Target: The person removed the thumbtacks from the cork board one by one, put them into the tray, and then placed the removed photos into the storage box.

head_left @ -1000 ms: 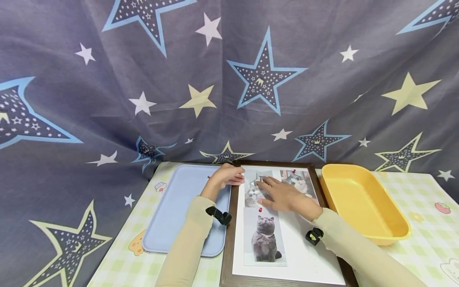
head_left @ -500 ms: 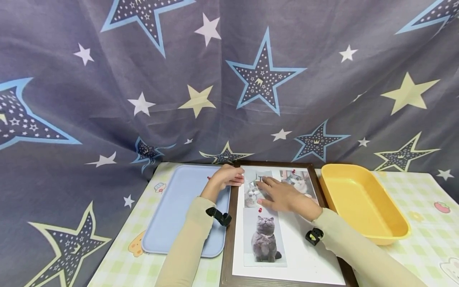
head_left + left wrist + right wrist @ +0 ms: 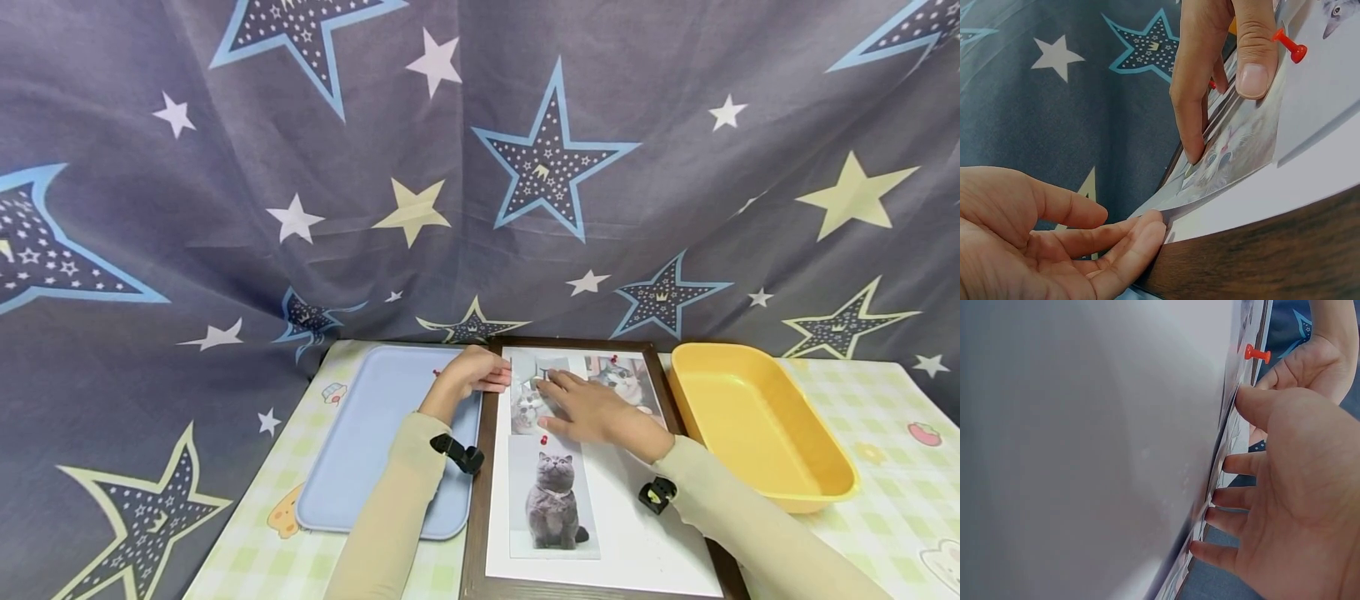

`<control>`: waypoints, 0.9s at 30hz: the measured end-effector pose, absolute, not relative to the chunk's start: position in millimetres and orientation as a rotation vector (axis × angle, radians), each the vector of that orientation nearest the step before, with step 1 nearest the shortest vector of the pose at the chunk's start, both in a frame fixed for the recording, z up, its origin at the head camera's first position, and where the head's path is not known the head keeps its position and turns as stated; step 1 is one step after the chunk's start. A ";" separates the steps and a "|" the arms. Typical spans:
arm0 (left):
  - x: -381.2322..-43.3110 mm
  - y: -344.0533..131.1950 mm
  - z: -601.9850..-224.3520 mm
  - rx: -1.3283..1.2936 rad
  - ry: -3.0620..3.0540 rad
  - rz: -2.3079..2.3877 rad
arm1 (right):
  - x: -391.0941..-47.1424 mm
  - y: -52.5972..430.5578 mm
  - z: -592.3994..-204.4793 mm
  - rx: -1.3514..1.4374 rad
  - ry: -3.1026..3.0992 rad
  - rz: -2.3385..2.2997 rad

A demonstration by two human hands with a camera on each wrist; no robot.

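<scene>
A white board in a dark wooden frame bears several cat photos. My right hand rests its spread fingertips and thumb on the upper left photo, covering part of it. Beside that photo's left edge is my left hand; in the left wrist view its fingertips touch the edge, while the thumb stays apart from the fingers. Below lies a photo of a grey cat, with a red pushpin at its top. At the upper right another cat photo is partly hidden by my right hand.
To the left of the frame lies a blue tray, with a small red pushpin near its top. A yellow bin stands on the right. Behind the checked tablecloth hangs a grey star-patterned curtain.
</scene>
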State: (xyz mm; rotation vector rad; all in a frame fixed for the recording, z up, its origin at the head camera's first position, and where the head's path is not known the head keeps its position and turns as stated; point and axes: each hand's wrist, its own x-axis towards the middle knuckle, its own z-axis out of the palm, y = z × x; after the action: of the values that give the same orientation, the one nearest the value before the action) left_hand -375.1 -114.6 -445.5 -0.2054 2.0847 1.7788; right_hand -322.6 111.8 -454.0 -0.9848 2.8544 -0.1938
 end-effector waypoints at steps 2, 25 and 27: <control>-375.3 -114.7 -445.4 -0.199 2.088 1.772 | -322.5 111.8 -453.7 -1.002 2.860 -0.198; -370.1 -111.3 -447.1 -0.080 2.100 1.735 | -321.9 112.3 -452.2 -0.959 2.843 -0.226; -369.4 -111.4 -447.0 -0.080 2.105 1.729 | -321.8 111.7 -451.9 -0.959 2.841 -0.228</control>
State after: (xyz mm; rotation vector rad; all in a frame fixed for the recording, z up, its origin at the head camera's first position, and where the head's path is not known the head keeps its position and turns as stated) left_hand -369.4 -111.4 -447.0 -0.0803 2.1054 1.7292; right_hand -321.8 111.7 -451.9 -0.9593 2.8409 -0.2281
